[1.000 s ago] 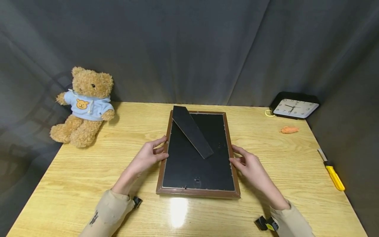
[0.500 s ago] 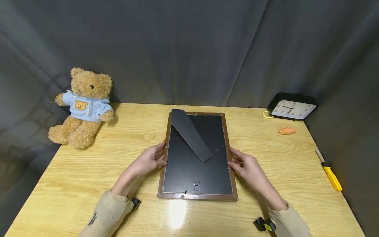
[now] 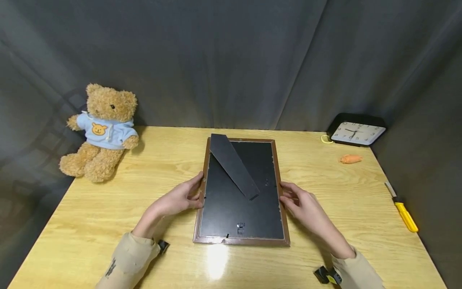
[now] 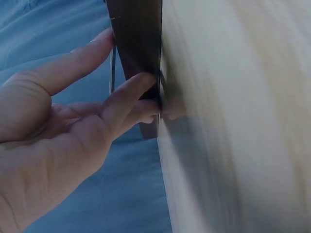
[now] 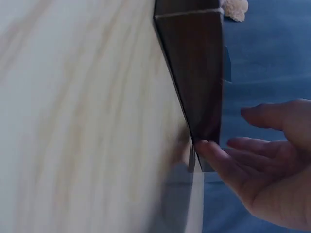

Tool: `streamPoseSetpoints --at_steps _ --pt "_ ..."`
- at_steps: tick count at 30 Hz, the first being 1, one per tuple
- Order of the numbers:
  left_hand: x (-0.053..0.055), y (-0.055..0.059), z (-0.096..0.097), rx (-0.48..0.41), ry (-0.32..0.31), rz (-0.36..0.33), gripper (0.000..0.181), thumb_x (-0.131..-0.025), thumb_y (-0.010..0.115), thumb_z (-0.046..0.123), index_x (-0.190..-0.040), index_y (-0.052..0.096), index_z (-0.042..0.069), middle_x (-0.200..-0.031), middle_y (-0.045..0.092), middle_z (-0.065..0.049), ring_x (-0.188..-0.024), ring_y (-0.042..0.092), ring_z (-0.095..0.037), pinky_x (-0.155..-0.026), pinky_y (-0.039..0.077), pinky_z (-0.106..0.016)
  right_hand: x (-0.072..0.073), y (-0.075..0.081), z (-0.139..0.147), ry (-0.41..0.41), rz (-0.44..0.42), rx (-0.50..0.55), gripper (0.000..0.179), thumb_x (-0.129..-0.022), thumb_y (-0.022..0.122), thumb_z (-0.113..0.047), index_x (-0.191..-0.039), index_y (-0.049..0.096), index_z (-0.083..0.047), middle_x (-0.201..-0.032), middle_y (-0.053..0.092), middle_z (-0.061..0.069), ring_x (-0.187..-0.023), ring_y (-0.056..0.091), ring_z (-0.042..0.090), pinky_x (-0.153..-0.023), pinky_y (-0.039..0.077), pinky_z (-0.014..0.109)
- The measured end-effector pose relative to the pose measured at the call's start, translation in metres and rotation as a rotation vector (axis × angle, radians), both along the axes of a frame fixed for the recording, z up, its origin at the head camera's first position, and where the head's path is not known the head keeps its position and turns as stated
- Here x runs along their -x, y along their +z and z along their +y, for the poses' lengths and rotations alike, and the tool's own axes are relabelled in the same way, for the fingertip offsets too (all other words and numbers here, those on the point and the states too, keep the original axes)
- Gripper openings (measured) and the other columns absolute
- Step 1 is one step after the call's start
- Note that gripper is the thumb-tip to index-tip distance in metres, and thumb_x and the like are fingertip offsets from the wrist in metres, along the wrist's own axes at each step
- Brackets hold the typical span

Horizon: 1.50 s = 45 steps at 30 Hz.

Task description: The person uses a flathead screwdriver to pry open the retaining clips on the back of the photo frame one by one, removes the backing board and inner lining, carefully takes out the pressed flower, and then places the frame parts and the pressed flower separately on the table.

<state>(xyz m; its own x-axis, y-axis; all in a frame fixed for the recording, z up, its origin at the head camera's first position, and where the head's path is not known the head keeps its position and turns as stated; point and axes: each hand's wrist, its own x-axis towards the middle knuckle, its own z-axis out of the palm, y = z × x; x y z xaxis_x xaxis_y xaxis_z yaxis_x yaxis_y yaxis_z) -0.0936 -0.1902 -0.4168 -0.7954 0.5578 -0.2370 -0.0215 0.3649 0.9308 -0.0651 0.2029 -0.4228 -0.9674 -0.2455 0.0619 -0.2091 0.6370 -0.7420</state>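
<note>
While a person's two hands flank it, the picture frame (image 3: 227,212) lies face down at the middle of the worktop (image 3: 108,237), toward its rear edge. The left hand (image 3: 177,198) lightly grips one long side, thumb at the upper rim and fingers against the lower part; the right hand (image 3: 304,206), its fingers relaxed, touches the opposite side with fingertips low beside the worktop, the thumb clear of the rim. Across the black backing slants a tapering black stand leg (image 3: 234,166), covering part of it (its broad end overlaps the frame's far rim).

Surroundings: at left, a curly-furred teddy bear (image 3: 104,136) in a pale blue hoodie; at far right, a black-cased clock (image 3: 357,130) with a white dial, a small yellow loop (image 3: 326,139) beside it, a small orange object (image 3: 351,159) just in front, and a yellow-handled screwdriver (image 3: 404,210) near the side edge. Folds mark the dark grey curtain (image 3: 234,60) behind. Materials: glossy brown moulding, straight-edged; pale, wood-grained worktop, reflecting a bright patch of light near the frame.
</note>
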Motion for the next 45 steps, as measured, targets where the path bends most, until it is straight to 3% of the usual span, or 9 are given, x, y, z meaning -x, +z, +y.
streamPoseSetpoints --at_steps 4,8,13,18,22,25,28,39,45 --pt "-0.006 0.001 -0.007 0.049 -0.005 0.008 0.102 -0.093 0.070 -0.016 -0.165 -0.003 -0.012 -0.170 0.003 -0.035 -0.156 0.017 -0.049 -0.112 0.046 -0.037 -0.006 0.002 0.009 -0.035 0.023 0.039 0.036 -0.105 0.067 -0.001 -0.138 0.062 0.010 -0.127 0.072 0.027 -0.112 0.073 0.040 -0.094 0.062 0.043" --pt "-0.006 0.000 -0.008 0.046 -0.047 0.045 0.100 -0.095 0.071 -0.012 -0.164 -0.001 -0.014 -0.169 0.007 -0.036 -0.156 0.016 -0.049 -0.117 0.041 -0.044 -0.014 0.009 0.037 -0.103 0.121 0.021 0.030 -0.105 0.065 0.001 -0.135 0.065 0.009 -0.127 0.071 0.027 -0.111 0.072 0.039 -0.093 0.056 0.015" --pt "-0.004 -0.002 -0.004 0.044 -0.077 0.060 0.097 -0.096 0.072 -0.009 -0.163 0.003 -0.017 -0.168 0.011 -0.038 -0.155 0.018 -0.050 -0.118 0.040 -0.047 -0.023 0.017 0.085 -0.208 0.239 -0.082 0.029 -0.103 0.067 0.004 -0.131 0.067 0.007 -0.121 0.073 0.027 -0.105 0.070 0.008 -0.084 0.043 -0.003" --pt "-0.004 -0.004 -0.005 0.051 -0.057 0.044 0.096 -0.094 0.073 -0.012 -0.163 0.007 -0.016 -0.168 0.013 -0.037 -0.156 0.019 -0.049 -0.116 0.043 -0.043 -0.032 0.021 0.127 -0.310 0.311 -0.291 0.032 -0.092 0.071 0.015 -0.124 0.067 0.013 -0.113 0.072 0.033 -0.091 0.074 0.042 -0.069 0.034 -0.006" --pt "-0.003 -0.004 -0.006 0.084 -0.060 0.086 0.096 -0.092 0.076 -0.009 -0.162 0.011 -0.017 -0.166 0.017 -0.038 -0.155 0.022 -0.050 -0.121 0.033 -0.050 -0.041 0.021 0.156 -0.408 0.273 -0.420 0.031 -0.091 0.071 0.015 -0.121 0.063 0.016 -0.113 0.068 0.038 -0.091 0.069 0.057 -0.060 0.042 0.009" --pt "-0.003 -0.004 -0.006 0.103 -0.053 0.103 0.096 -0.091 0.077 -0.008 -0.162 0.013 -0.018 -0.166 0.019 -0.038 -0.154 0.024 -0.050 -0.123 0.027 -0.053 -0.046 0.018 0.174 -0.469 0.186 -0.480 0.032 -0.094 0.068 0.011 -0.124 0.059 0.017 -0.116 0.063 0.042 -0.095 0.067 0.059 -0.065 0.058 0.042" --pt "-0.003 -0.004 -0.006 0.103 -0.040 0.090 0.097 -0.091 0.077 -0.009 -0.162 0.013 -0.017 -0.166 0.019 -0.037 -0.154 0.024 -0.049 -0.124 0.027 -0.054 -0.048 0.015 0.187 -0.521 0.125 -0.526 0.032 -0.095 0.064 0.009 -0.125 0.056 0.018 -0.116 0.059 0.044 -0.096 0.063 0.062 -0.069 0.051 0.072" --pt "-0.001 -0.001 -0.003 0.077 -0.036 0.089 0.097 -0.090 0.076 -0.013 -0.162 0.012 -0.018 -0.168 0.015 -0.036 -0.155 0.021 -0.049 -0.121 0.032 -0.050 -0.060 0.002 0.216 -0.685 -0.083 -0.605 0.041 -0.100 0.061 0.003 -0.137 0.047 0.015 -0.122 0.051 0.044 -0.105 0.053 0.067 -0.072 0.046 0.074" --pt "0.001 0.000 -0.003 0.080 -0.042 0.105 0.097 -0.089 0.077 -0.012 -0.161 0.013 -0.019 -0.167 0.015 -0.037 -0.155 0.022 -0.051 -0.121 0.034 -0.051 -0.066 -0.001 0.224 -0.671 -0.174 -0.658 0.042 -0.101 0.061 -0.002 -0.137 0.046 0.012 -0.122 0.049 0.044 -0.103 0.051 0.070 -0.068 0.046 0.076"
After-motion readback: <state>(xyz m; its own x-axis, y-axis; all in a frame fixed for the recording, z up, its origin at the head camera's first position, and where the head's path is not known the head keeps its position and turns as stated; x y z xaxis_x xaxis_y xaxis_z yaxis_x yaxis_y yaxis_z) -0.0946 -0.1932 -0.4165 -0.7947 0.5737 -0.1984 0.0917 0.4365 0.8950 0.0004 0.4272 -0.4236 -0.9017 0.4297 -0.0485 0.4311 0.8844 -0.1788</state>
